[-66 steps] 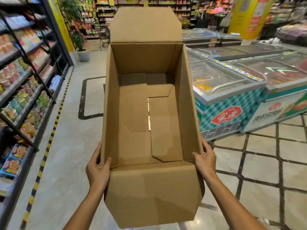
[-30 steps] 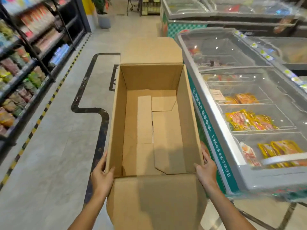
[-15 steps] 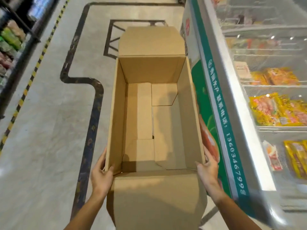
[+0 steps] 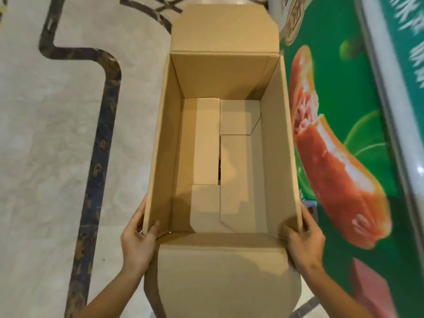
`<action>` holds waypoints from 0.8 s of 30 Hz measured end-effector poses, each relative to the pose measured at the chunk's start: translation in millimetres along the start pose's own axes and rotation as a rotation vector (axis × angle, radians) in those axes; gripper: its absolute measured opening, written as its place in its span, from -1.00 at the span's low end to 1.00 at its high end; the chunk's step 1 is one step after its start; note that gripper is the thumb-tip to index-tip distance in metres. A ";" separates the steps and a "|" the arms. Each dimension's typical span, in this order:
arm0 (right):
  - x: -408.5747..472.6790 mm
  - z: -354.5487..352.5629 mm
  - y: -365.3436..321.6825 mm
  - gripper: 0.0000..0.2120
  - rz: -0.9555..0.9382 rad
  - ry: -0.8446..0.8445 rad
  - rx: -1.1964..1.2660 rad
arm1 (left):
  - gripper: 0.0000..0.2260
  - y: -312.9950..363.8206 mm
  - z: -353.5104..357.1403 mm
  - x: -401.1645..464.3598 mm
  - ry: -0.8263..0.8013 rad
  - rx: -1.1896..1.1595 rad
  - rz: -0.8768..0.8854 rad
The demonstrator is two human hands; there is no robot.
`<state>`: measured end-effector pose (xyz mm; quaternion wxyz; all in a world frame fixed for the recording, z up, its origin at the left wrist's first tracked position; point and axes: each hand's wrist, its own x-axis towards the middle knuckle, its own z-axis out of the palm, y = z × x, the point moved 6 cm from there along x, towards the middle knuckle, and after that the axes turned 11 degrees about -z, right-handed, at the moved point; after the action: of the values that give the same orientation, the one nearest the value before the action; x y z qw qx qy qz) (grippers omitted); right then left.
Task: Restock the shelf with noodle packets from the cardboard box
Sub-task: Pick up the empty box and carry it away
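A brown cardboard box fills the middle of the view, open at the top, its near and far flaps folded outward. Inside I see only its bare folded bottom panels; no noodle packets show. My left hand grips the near left corner, thumb inside the wall and fingers outside. My right hand grips the near right corner the same way. The box hangs low over the floor. No shelf is in view.
A chest freezer's green side panel with an orange food picture stands right beside the box's right wall. Pale marble floor with a dark inlaid band spreads to the left.
The box has gone down toward the floor beside the freezer and my view has tilted steeply down. The shelves and freezer tops have left the view. Both hands keep their grip.
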<state>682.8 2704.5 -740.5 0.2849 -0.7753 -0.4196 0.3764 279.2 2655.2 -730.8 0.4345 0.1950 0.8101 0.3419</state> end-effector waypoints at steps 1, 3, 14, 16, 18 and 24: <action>6.1 6.5 11.7 -0.30 0.011 0.006 -0.002 | -0.35 -10.9 6.8 8.7 -0.005 0.001 -0.012; 17.3 18.1 28.4 -0.29 0.009 0.020 -0.011 | -0.37 -30.6 20.4 22.9 -0.012 0.001 -0.031; 62.7 81.3 113.8 -0.29 0.044 -0.037 -0.091 | -0.40 -115.5 79.6 99.3 -0.062 0.120 -0.086; 66.4 84.8 125.2 -0.28 0.048 -0.031 -0.137 | -0.39 -123.8 87.8 105.0 -0.074 0.141 -0.076; 71.3 84.3 136.2 -0.28 0.053 -0.016 -0.185 | -0.38 -129.6 96.8 107.1 -0.090 0.134 -0.081; 98.6 84.9 147.6 -0.22 0.016 -0.050 -0.243 | -0.33 -136.1 123.7 115.7 -0.119 0.216 -0.061</action>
<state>713.2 2728.8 -933.3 0.1756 -0.7978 -0.4629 0.3441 317.0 2679.7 -943.3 0.4684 0.2359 0.8206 0.2269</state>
